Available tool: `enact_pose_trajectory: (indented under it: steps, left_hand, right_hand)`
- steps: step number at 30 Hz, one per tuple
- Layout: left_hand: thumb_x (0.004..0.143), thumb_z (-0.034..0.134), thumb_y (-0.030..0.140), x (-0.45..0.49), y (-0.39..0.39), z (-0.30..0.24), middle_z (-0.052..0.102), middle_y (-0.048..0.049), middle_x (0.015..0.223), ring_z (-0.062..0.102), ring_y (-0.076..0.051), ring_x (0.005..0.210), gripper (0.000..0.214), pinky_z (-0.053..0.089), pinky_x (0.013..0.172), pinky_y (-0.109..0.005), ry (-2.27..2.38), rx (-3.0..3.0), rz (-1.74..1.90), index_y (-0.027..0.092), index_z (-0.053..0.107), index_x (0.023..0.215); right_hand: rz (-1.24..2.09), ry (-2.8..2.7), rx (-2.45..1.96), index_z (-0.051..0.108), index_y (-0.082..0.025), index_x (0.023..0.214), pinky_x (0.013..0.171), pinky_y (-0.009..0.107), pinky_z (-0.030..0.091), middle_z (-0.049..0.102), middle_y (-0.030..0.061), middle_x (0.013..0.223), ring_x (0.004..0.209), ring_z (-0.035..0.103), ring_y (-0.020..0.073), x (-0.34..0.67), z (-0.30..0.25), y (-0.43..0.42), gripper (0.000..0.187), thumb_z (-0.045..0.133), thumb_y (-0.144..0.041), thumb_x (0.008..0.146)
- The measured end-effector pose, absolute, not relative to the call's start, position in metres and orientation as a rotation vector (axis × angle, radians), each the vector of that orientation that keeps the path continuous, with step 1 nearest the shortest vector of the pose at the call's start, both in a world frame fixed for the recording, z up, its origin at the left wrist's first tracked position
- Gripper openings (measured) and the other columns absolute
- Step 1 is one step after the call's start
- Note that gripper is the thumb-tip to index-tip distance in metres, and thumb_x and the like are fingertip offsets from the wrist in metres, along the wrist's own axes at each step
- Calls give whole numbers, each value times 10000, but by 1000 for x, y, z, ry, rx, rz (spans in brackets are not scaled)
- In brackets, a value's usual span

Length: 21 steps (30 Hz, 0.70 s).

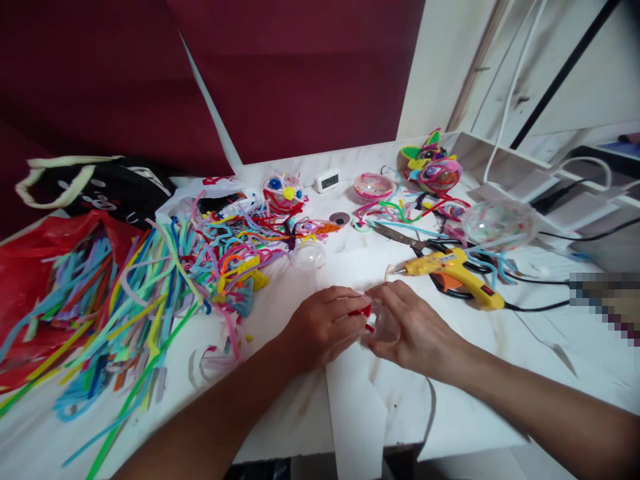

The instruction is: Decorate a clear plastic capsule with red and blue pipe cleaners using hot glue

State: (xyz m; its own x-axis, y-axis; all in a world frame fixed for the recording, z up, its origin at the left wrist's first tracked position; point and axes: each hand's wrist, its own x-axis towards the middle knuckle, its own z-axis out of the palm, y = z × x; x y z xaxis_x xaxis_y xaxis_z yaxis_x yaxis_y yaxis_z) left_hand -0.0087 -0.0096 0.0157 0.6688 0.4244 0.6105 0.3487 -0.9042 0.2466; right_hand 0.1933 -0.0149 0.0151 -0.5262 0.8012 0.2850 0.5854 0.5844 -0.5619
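My left hand (327,325) and my right hand (417,328) meet over the near middle of the table. My right fingers curl round a small clear plastic dome (385,323), whose full shape is partly hidden. Against its left side, my left fingers press a short red fuzzy piece (364,311) that looks like pipe cleaner. Under both hands lies white paper (355,407). Just beyond my right hand rests a yellow glue gun (450,267), its nozzle pointing left. Scissors (400,237) lie behind it, blades open. Another clear dome (308,255) sits beyond my left hand.
Colourful pipe cleaners (145,293) cover the left side, some in a red bag (25,260). Behind stand a decorated ball (283,193), a small clock (327,181), a pink-rimmed bowl (373,187) and a large clear dome (500,223). Black cords (537,309) run right.
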Motion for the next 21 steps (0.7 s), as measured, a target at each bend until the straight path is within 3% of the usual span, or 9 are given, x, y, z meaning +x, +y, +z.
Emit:
enact_pose_trajectory:
  steps: [7, 13, 21]
  left_hand:
    - [828, 603, 127, -3, -12, 11, 691, -77, 1005, 604, -200, 1004, 47, 519, 880, -370, 751, 2480, 1154, 160, 637, 828]
    - [806, 639, 135, -2, -12, 9, 693, -79, 980, 622, -188, 971, 26, 520, 858, -353, 793, 2356, 1204, 160, 639, 806]
    - [816, 630, 151, -1, -11, 10, 697, -63, 987, 636, -170, 979, 62, 523, 872, -342, 802, 2383, 1186, 174, 624, 874]
  right_hand:
    - [543, -2305, -1183, 519, -142, 1041, 777, 422, 459, 554, 113, 965, 914, 501, 263, 192, 12, -17, 396, 673, -334, 730]
    - [595, -2212, -1100, 502, -197, 1053, 824, 410, 451, 541, 92, 1050, 981, 496, 247, 198, 18, -20, 396, 692, -357, 744]
    - [725, -2109, -960, 571, -219, 930, 804, 364, 459, 579, 57, 931, 905, 537, 193, 199, 23, -19, 95, 590, -216, 836]
